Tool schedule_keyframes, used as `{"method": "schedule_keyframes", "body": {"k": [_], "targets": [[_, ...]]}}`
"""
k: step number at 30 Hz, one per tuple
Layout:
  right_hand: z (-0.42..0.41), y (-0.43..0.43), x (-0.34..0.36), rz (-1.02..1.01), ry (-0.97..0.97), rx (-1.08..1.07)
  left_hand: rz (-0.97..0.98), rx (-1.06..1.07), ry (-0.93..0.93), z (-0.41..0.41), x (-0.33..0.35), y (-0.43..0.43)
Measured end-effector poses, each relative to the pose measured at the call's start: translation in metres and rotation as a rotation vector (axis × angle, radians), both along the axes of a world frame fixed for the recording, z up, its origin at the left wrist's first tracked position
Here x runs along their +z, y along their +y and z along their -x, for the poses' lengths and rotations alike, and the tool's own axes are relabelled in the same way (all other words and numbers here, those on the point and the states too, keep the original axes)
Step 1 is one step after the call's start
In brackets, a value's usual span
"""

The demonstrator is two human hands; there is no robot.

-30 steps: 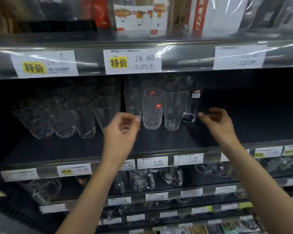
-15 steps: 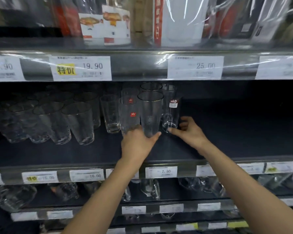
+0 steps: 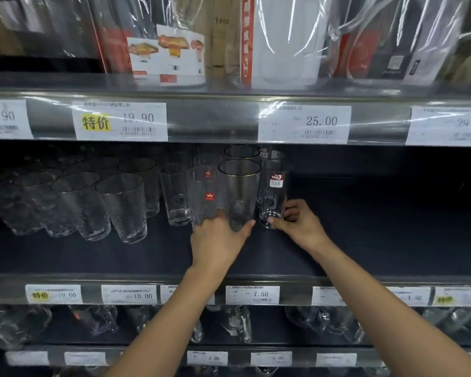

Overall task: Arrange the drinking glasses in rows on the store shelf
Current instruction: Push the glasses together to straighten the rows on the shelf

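On the dark middle shelf [image 3: 365,240] stand several clear drinking glasses. My left hand [image 3: 218,240] grips the base of a tall gold-rimmed glass [image 3: 238,191], with a textured glass bearing a red sticker [image 3: 204,197] just left of it. My right hand [image 3: 297,224] pinches the foot of a slim glass with a red and white label [image 3: 272,194], thumb in front and fingers behind. More glasses of the same kinds stand behind these three.
A group of wide tapered glasses [image 3: 120,205] fills the shelf's left part. A plain tumbler [image 3: 174,194] stands between them and my hands. Boxed jugs [image 3: 283,42] sit on the shelf above; glass mugs [image 3: 237,322] lie on the one below.
Both hands reached in from mid-air and closed on the bases of the two glasses. The camera view shifted right and closer to the shelf.
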State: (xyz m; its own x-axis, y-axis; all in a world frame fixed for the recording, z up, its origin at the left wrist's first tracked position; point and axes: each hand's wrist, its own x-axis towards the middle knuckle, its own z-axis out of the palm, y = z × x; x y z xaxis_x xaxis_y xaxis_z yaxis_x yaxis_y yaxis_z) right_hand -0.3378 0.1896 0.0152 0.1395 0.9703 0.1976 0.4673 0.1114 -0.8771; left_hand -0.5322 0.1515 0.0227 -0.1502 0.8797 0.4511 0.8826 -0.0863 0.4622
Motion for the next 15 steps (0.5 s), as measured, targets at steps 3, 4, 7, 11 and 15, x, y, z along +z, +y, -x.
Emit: {"method": "schedule_keyframes", "body": {"k": [3,4,7,11,15], "targets": [[-0.0016,0.0025,-0.0021,-0.009,0.010,0.009,-0.007,-0.003,-0.008,0.0000,-0.0014,-0.0001],[-0.0018,0.0031,-0.0027,-0.010,0.010,0.012,-0.005,-0.004,-0.014,0.0005,-0.0017,0.0004],[-0.0033,0.0058,-0.0054,-0.012,0.010,0.015,-0.003,-0.015,-0.041,0.0016,-0.0032,0.0026],[-0.0051,0.0082,-0.0089,-0.017,0.014,0.027,0.014,-0.044,-0.105,0.0035,-0.0039,0.0036],[-0.0052,0.0083,-0.0097,-0.022,0.013,0.033,0.005,-0.080,-0.122,0.0037,-0.0042,0.0038]]}}
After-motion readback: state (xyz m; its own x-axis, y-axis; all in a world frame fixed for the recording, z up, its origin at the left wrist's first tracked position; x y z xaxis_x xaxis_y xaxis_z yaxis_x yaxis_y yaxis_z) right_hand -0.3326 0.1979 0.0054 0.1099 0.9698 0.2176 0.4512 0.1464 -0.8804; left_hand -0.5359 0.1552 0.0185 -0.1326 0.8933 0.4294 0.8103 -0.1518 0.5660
